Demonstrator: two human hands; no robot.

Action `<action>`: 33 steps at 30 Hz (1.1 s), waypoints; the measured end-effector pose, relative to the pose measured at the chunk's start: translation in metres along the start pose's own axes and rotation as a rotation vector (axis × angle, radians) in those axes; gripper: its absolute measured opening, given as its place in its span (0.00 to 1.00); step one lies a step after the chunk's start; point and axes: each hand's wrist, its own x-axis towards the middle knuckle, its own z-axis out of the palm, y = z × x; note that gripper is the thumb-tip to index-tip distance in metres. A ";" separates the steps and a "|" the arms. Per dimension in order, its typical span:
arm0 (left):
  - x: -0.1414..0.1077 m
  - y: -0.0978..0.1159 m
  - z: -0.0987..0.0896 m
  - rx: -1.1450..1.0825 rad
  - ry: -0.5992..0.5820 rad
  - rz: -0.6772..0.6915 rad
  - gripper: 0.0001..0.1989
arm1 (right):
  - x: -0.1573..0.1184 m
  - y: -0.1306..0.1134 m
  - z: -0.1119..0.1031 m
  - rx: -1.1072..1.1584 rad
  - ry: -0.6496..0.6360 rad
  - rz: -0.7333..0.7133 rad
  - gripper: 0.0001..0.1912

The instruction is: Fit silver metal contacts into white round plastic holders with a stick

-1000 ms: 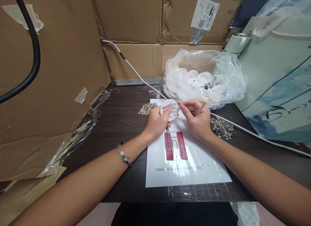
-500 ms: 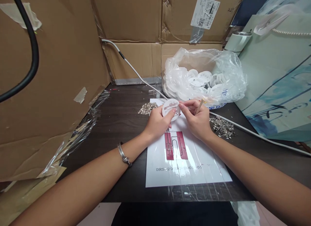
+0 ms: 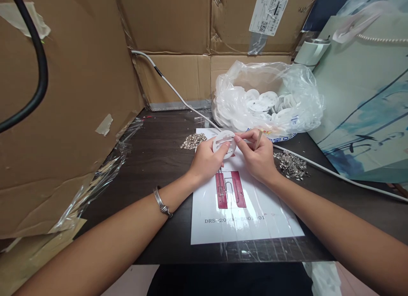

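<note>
My left hand (image 3: 208, 158) grips a round white plastic disc (image 3: 220, 139) with its thumb across the face. Slots and small markings show on that face, partly under the thumb. My right hand (image 3: 259, 156) is closed, thumb and index finger pinched together at the disc's right edge; whatever sits at their tips is too small to make out. A thin tan stick (image 3: 259, 139) pokes up out of the same hand. Small metal pieces lie in a pile (image 3: 193, 141) beyond my left hand, and another silvery pile (image 3: 291, 165) lies to the right of my right wrist.
Under my hands a printed sheet (image 3: 242, 228) with a red picture is taped to the dark table (image 3: 153, 160). Behind stands a clear plastic bag (image 3: 229, 105) of white discs. A white cable (image 3: 178, 94) crosses the table. Cardboard walls (image 3: 178, 24) enclose the back and left.
Both hands stay at nearly the same spot. The disc is tilted slightly differently, and the stick in my right hand has shifted a little left. The whole view has moved slightly.
</note>
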 end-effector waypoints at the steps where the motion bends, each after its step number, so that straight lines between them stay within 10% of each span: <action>1: 0.000 0.000 0.000 0.005 0.000 0.005 0.11 | 0.000 0.000 0.000 -0.023 0.004 -0.001 0.10; 33: 0.000 -0.004 -0.002 -0.008 -0.009 -0.018 0.12 | 0.008 0.005 -0.003 0.170 -0.071 0.147 0.14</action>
